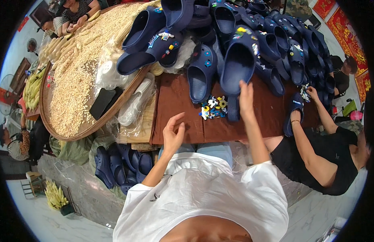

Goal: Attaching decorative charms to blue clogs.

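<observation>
Head view: navy foam clog [238, 60], sole-side tilted toward the person, resting on the brown tabletop [179, 121] at the edge of a heap of like clogs; right hand [246, 99] has its fingers closed on the heel rim. Left hand [173, 133] hovers empty, fingers loosely spread, near the small pile of coloured charms [214, 107]. Judged light, springy, matte and not fragile; best taken at heel rim or strap.

Navy clogs [239, 60] are showing multicoloured charms [214, 107], lying on a dark brown table [271, 109]; the kernels [80, 68] are looking pale cream.
</observation>
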Action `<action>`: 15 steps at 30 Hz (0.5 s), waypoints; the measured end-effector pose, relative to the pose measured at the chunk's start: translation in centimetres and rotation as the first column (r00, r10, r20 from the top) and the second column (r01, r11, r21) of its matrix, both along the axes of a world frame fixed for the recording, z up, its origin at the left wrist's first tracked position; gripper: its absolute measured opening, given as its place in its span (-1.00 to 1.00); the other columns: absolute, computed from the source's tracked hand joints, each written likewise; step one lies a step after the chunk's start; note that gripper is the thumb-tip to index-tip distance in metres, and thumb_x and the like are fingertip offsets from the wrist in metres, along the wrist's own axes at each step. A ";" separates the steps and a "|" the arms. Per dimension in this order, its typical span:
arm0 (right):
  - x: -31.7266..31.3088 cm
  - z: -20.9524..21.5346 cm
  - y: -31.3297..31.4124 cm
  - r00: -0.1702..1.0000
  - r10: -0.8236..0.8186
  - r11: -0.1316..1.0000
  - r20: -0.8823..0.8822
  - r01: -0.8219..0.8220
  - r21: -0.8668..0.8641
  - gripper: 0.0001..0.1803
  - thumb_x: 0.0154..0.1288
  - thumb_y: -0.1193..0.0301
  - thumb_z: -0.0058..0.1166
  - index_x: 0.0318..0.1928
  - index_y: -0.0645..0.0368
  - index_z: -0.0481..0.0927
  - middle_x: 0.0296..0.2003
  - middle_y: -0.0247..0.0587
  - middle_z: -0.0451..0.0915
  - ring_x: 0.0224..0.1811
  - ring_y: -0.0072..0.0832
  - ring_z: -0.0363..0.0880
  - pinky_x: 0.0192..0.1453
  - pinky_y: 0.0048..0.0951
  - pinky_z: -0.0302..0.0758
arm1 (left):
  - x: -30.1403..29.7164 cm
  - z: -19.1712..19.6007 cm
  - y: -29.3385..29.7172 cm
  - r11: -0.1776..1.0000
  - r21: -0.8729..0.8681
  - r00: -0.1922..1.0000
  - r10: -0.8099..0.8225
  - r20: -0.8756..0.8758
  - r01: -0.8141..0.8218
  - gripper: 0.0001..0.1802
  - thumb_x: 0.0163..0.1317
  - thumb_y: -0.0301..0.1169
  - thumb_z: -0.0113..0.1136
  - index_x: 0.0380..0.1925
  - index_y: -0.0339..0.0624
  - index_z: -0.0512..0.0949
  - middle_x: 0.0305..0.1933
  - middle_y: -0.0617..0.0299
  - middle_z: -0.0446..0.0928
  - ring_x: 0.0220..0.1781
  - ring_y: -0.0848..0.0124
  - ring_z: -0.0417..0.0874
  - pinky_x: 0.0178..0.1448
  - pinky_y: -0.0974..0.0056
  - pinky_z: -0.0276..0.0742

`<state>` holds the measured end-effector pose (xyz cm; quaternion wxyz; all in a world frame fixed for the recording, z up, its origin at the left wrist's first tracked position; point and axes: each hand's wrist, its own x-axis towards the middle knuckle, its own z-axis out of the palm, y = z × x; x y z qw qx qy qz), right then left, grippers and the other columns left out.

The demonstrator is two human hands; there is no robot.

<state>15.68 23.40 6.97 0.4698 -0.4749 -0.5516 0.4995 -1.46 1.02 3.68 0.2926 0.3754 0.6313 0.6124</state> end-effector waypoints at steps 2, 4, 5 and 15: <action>0.2 0.1 5.0 0.999 -0.026 0.999 -0.025 0.026 -0.026 -0.43 0.37 0.08 -0.06 0.08 0.40 0.36 -0.06 -0.05 0.52 -0.03 -0.39 0.48 0.06 -0.37 0.44 | -1.0 -2.6 -1.3 0.999 -0.033 0.999 0.029 -0.033 -0.030 -0.65 0.24 -0.64 -0.01 0.04 -0.33 0.50 0.02 0.14 0.55 0.03 0.39 0.61 0.12 0.33 0.51; -0.3 1.6 9.0 0.999 -0.027 0.995 -0.041 0.023 -0.100 -0.37 0.34 -0.03 -0.06 0.07 0.36 0.38 -0.05 -0.04 0.52 -0.02 -0.34 0.51 0.04 -0.29 0.49 | -1.8 -4.9 -2.6 0.995 -0.069 0.996 0.061 -0.065 -0.065 -0.64 0.23 -0.64 -0.02 0.04 -0.33 0.50 0.00 0.13 0.55 0.01 0.38 0.62 0.10 0.33 0.53; -0.8 1.7 11.0 0.996 -0.032 0.996 -0.083 0.026 -0.081 -0.34 0.33 -0.06 -0.05 0.07 0.34 0.39 -0.05 -0.05 0.52 -0.04 -0.33 0.53 0.02 -0.26 0.51 | -2.1 -5.9 -3.2 0.993 -0.100 0.997 0.067 -0.027 -0.069 -0.64 0.22 -0.64 -0.01 0.03 -0.33 0.50 -0.01 0.12 0.56 0.02 0.37 0.62 0.11 0.32 0.53; -0.5 -5.0 19.3 0.973 0.005 0.976 -0.229 -0.054 -0.211 -0.35 0.38 0.17 0.02 0.25 0.42 0.20 0.11 0.02 0.38 0.04 -0.26 0.47 0.07 -0.18 0.55 | -2.1 -7.0 -3.6 0.986 -0.156 0.998 0.062 -0.019 -0.064 -0.65 0.24 -0.63 -0.03 0.04 -0.34 0.49 0.00 0.07 0.57 0.05 0.34 0.63 0.12 0.32 0.52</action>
